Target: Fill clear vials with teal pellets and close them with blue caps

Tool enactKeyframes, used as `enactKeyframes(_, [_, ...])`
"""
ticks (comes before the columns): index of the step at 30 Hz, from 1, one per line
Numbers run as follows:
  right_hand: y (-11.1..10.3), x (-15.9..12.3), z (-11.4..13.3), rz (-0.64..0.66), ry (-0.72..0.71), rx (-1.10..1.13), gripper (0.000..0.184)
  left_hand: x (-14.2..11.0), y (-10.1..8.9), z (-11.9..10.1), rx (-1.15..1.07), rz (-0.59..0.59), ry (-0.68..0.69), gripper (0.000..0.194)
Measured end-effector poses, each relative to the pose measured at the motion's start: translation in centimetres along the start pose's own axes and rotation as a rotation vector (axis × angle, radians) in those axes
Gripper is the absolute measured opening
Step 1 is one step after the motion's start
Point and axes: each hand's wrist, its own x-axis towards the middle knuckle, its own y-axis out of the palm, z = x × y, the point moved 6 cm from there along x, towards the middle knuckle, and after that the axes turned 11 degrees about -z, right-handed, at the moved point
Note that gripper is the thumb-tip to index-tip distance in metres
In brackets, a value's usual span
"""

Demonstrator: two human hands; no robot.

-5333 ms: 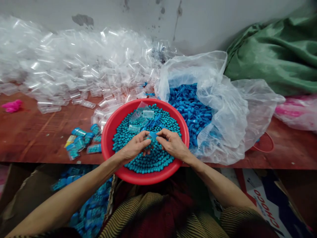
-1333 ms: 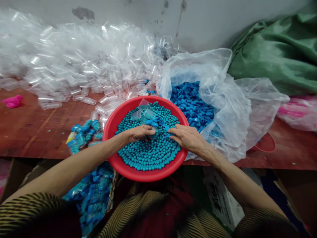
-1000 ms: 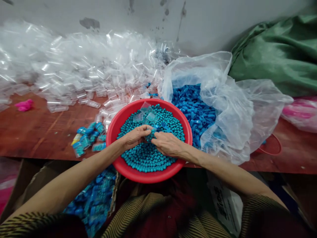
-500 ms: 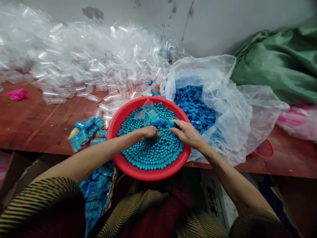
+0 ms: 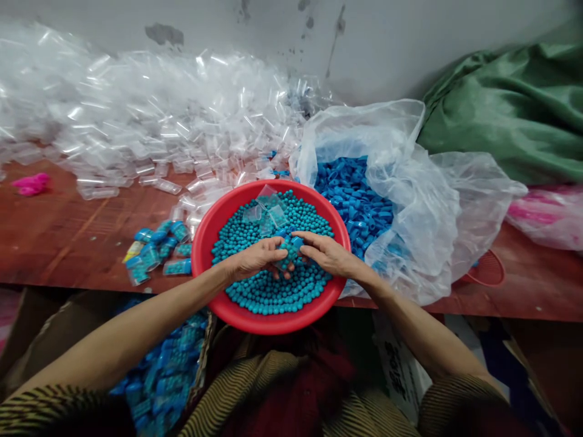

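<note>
No word can be made out for certain: a sideways line of bold black characters (image 5: 394,369) runs down a white carton (image 5: 413,381) below the tabletop (image 5: 537,279), too blurred to read.

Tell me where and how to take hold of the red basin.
The red basin is likely best taken by both sides of its wide rim, from the near side: there it juts past the table edge, and its turquoise beads call for level support.

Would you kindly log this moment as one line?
left hand: holding clear bead-filled container | right hand: at blue cap | below: red basin, turquoise beads
</note>
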Motion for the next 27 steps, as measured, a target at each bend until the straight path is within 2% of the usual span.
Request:
enactKeyframes(2, [-0.2, 0.0, 0.1, -0.063, 0.012, -0.003, 0.043, -0.2, 0.1, -0.1, 0.029, -0.060, 0.033, 0.047])
enactKeyframes(5, [-0.7, -0.1, 0.8, -0.131, -0.048, -0.146, 0.035, -0.5, 0.0, 0.0, 0.071, -0.120, 0.043, 0.045])
enactKeyframes(8, [-0.6, -0.5, 1.2, -0.035, -0.115, -0.327, 0.030, -0.9, -0.5, 0.2, 0.117, -0.144, 0.032, 0.042])
enactKeyframes(11, [-0.7, -0.9, 1.1, 0.023, -0.117, -0.382, 0.031, -1.3, -1.2, 0.4, 0.113, -0.160, 0.011, 0.040])
enactKeyframes(14, [-0.8, -1.0, 1.1, -0.086, -0.036, -0.253, 0.028, -1.7, -1.1, 0.2, 0.073, -0.169, 0.009, 0.040])
enactKeyframes(18, [0.6, -0.9, 1.2, -0.197, 0.050, -0.021, 0.015, -1.9, -0.2, -0.2, 0.049, -0.218, 0.099, 0.039])
enactKeyframes(22, [1.5, -1.0, 1.1, -0.279, 0.108, 0.108, 0.015, -2.2, 0.2, -0.3, 0.033, -0.286, 0.176, 0.049])
enactKeyframes(25, [1.5, -1.3, 0.9, -0.314, 0.143, 0.174, 0.016, -2.5, 0.4, -0.2, -0.015, -0.304, 0.182, 0.061])
enactKeyframes(27, [1.5, -1.5, 1.1, -0.331, 0.122, 0.177, 0.017, -2.7, 0.5, -0.3, -0.041, -0.322, 0.177, 0.061])
